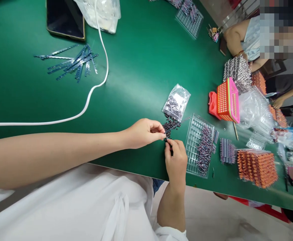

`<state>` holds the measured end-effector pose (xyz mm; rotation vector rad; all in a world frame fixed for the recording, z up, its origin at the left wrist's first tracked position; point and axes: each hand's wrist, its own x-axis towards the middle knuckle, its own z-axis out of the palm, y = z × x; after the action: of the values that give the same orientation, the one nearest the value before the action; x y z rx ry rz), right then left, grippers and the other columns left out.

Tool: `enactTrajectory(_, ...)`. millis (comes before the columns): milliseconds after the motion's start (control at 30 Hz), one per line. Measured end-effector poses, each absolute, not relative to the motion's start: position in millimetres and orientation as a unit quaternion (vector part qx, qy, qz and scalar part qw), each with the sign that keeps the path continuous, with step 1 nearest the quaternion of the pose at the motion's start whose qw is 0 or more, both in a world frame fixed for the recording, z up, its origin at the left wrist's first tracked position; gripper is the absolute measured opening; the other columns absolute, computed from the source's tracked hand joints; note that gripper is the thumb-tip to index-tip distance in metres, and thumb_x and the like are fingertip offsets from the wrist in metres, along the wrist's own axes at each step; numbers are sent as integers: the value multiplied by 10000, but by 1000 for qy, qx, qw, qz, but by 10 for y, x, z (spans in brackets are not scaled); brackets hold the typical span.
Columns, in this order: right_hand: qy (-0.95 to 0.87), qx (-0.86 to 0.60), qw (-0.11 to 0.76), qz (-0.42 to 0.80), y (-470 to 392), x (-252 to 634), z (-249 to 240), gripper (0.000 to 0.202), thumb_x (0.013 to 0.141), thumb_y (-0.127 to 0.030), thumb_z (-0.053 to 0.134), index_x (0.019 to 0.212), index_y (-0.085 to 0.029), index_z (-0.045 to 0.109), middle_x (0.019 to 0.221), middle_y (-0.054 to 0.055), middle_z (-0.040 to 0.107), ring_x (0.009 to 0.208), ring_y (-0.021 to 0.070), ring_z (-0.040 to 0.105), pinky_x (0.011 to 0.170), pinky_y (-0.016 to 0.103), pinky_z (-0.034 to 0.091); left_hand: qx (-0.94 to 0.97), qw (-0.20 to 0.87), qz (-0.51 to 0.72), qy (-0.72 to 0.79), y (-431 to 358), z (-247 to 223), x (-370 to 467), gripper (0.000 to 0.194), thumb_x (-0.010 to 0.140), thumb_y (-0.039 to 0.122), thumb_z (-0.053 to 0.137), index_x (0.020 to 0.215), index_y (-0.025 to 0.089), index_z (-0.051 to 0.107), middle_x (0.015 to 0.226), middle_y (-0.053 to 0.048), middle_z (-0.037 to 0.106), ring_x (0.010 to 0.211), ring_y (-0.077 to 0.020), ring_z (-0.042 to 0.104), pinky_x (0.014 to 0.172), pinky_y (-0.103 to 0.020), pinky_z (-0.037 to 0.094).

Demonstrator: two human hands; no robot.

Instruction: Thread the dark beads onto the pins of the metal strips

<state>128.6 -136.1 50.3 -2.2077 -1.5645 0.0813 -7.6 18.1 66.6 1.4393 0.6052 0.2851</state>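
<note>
My left hand (147, 133) reaches in from the left, thumb and forefinger pinched together. Facing it, my right hand (176, 155) is also closed in a pinch, its fingertips almost meeting the left ones. Something small and dark shows at the fingertips, too small to name. Just beyond lies a loose pile of dark beads (171, 124), spilling from a clear plastic bag (177, 100). A thin line runs from the pile toward a clear compartment tray (193, 142) beside my right hand. Several purple-and-dark thin pieces (204, 147) lie heaped in that tray.
A white cable (91, 93) curves across the green table (141, 67). Blue twisted strips (73, 62) lie near a dark tablet or phone (66, 20). To the right stand an orange basket (225, 102) and a stack of orange pieces (257, 167). Another person's arm (236, 36) rests at the far side.
</note>
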Motion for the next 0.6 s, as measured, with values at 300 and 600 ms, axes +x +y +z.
enactTrajectory(300,-518,-812,264,50,-1323,1272,534,114,929,-215,519,886,-194,622,845,16,588,703,119,543,665,265,469,659,694,125,263,178,687,-79,195,844,359,618,828,169,657,803,-25,711,772,-177,645,716,-289,488)
enactTrajectory(600,-516,-762,391,9,-1416,1068,683,88,887,-142,586,915,-220,616,830,7,625,728,120,578,641,263,482,673,709,103,183,47,784,-158,186,914,335,562,927,176,657,985,-51,747,926,-195,677,829,-308,500)
